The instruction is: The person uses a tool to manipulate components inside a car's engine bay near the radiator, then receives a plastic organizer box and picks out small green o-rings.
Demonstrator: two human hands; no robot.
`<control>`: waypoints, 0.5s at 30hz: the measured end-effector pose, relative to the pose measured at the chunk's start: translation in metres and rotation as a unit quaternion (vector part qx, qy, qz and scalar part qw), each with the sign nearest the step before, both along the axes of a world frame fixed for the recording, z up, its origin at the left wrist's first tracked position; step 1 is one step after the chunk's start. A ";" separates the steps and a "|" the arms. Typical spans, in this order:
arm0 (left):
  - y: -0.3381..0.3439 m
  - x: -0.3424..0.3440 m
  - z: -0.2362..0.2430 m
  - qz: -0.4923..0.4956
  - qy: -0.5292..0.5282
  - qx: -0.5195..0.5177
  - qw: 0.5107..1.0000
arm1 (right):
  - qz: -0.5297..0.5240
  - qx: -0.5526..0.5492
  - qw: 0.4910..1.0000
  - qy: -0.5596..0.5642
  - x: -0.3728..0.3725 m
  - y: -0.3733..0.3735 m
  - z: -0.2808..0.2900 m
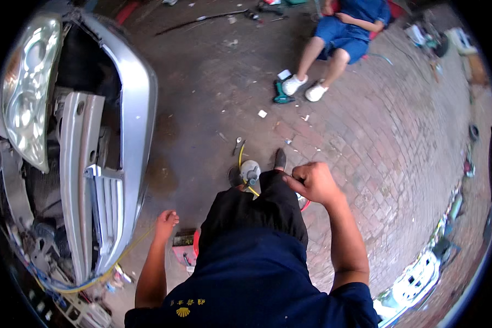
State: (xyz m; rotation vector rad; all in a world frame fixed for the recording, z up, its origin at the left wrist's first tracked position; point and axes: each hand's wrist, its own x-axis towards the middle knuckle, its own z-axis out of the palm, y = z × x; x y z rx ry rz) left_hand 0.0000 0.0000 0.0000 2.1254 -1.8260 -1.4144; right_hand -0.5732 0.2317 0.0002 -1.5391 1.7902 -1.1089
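Note:
My left hand (167, 220) hangs low at the left, its fingers loosely bent and a little apart, with nothing seen in it. Over my right thigh, my right hand (314, 182) is raised and closed in a fist. Its palm side is hidden, so I cannot make out whether something is in it. On the floor between my feet lies a round grey object (250, 170) with a darker body on top and a yellow hose (241, 154) beside it; its kind is unclear. A red rim (306, 205) shows just below my right hand.
A silver car bumper (140, 93), with a headlight (30, 93) behind it, fills the left side. Ahead are a small wrench-like tool (237, 143), a teal power drill (281, 93) and a seated person's white shoes (315, 92). A box (185, 255) lies near my left forearm.

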 end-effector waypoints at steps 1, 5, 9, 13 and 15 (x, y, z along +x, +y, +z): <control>0.019 0.002 0.006 0.011 -0.016 -0.007 1.000 | -0.003 0.072 0.997 -0.021 0.003 0.008 -0.028; 0.173 -0.131 -0.200 0.008 0.052 0.108 0.993 | -0.063 0.359 0.930 0.039 -0.168 0.151 -0.127; 0.213 -0.127 -0.121 0.042 -0.089 0.074 0.992 | -0.011 0.507 0.859 -0.076 -0.200 0.285 -0.279; 0.244 -0.199 -0.059 0.019 -0.090 0.114 0.989 | -0.071 0.621 0.756 -0.192 -0.282 0.333 -0.405; 0.242 -0.281 -0.045 0.060 -0.028 0.137 0.988 | -0.029 0.433 0.900 0.051 -0.363 0.367 -0.458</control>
